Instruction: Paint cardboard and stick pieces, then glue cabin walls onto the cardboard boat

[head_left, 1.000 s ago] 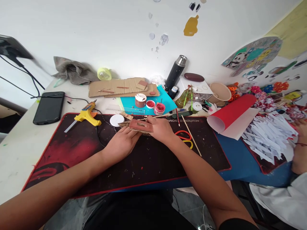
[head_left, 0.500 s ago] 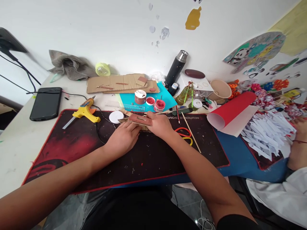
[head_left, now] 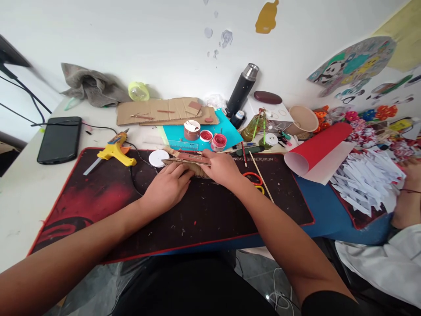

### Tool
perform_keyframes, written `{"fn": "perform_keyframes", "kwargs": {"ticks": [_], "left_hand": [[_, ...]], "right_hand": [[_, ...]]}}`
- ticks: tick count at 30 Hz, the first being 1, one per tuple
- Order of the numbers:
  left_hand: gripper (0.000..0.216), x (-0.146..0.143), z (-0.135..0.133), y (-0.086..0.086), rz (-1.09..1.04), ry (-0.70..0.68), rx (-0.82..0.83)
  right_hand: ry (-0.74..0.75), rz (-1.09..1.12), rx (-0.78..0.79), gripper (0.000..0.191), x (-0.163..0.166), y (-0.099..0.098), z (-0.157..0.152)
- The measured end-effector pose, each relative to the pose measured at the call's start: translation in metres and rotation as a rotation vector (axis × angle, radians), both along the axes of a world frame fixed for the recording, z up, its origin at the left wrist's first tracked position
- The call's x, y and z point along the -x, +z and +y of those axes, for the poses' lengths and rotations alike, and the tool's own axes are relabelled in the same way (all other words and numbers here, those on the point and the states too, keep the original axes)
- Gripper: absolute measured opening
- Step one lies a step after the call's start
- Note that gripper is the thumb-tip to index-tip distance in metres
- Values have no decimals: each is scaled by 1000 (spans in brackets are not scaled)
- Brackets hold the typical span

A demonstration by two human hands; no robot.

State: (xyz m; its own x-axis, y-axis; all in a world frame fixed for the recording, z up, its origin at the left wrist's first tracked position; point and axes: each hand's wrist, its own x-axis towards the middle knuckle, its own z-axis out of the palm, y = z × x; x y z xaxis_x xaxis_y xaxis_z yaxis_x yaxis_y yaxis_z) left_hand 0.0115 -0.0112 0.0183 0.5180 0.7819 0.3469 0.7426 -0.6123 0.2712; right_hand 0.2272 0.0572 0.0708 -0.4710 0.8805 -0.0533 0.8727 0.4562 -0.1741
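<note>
Together, the left hand point(head_left: 169, 183) and right hand point(head_left: 224, 167) grasp a cardboard piece point(head_left: 197, 169), apparently layered; white lid point(head_left: 158, 158) at nine o'clock, scissors point(head_left: 258, 176) at three.

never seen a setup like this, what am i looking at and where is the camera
There is no machine here: a person works with two bare hands. The camera is worn on the head and looks forward and down, so the arms reach in from below.

The left hand and right hand hold a brown cardboard piece between them, above a dark mat. A yellow glue gun lies to the left, with a phone further left on the table. Behind are paint jars and a flask. At the far right, beside white paper strips, another person's arm shows.
</note>
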Motion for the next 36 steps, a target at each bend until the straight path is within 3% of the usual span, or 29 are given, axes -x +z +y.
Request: {"fn": "perform_keyframes", "kwargs": {"ticks": [12,22,31,36], "left_hand": [[40,-1,1,-1,5,-14,-27],[39,2,5,-15,91,-32,-3],[37,0,1,1,50,-15,-57],[39,-1,1,0,53,-19,-43]], "right_hand": [[51,-7,-1,21,2,5,0],[68,76,8,12,0,-4,-6],[-39,166,26,9,-1,-2,0],[-23,176,32,8,0,-1,0]]}}
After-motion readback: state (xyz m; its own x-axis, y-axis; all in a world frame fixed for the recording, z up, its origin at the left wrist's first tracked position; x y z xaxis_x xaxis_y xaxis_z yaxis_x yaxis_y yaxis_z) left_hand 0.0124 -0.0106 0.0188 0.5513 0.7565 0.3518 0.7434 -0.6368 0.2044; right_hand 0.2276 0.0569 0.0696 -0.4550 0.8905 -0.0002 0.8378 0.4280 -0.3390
